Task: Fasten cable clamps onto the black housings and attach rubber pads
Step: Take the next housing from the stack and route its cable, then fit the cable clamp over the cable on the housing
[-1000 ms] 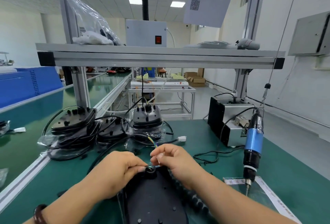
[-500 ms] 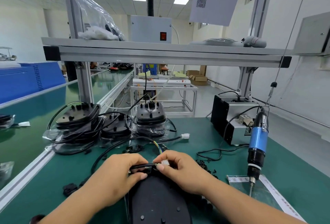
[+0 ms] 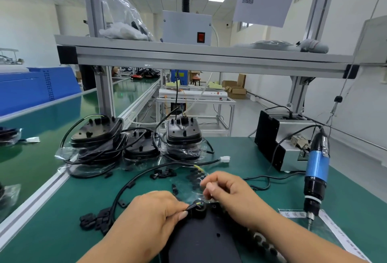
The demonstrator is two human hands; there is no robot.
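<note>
The black housing (image 3: 201,239) lies flat on the green table (image 3: 62,231) at the near edge, right in front of the person, with its narrow end pointing away. A metal shelf (image 3: 209,57) spans the table overhead and carries a grey box with a red switch (image 3: 186,28). Three stacks of other housings (image 3: 96,135) stand at the back left in clear wrap, tangled in black leads. A black and silver box (image 3: 278,143) sits at the back right, and a blue screwdriver (image 3: 317,170) hangs upright just in front of it, with its tip over a paper strip (image 3: 293,213). The left hand (image 3: 150,216) has its fingers curled, and thumb and forefinger pinch the end of the cable (image 3: 123,189) where it meets the ring (image 3: 199,210) at the housing's far end. The cable loops away to the left of that hand. The right hand (image 3: 232,193) hovers just beyond the ring with its fingers curled in, and it seems to pinch the thin coloured wires (image 3: 201,202) that come out of the ring, though blur hides the detail. Loose black clamps (image 3: 94,219) lie in a heap near the left wrist. Round rubber pads (image 3: 261,241) lie in a row beside the housing on its right.
</note>
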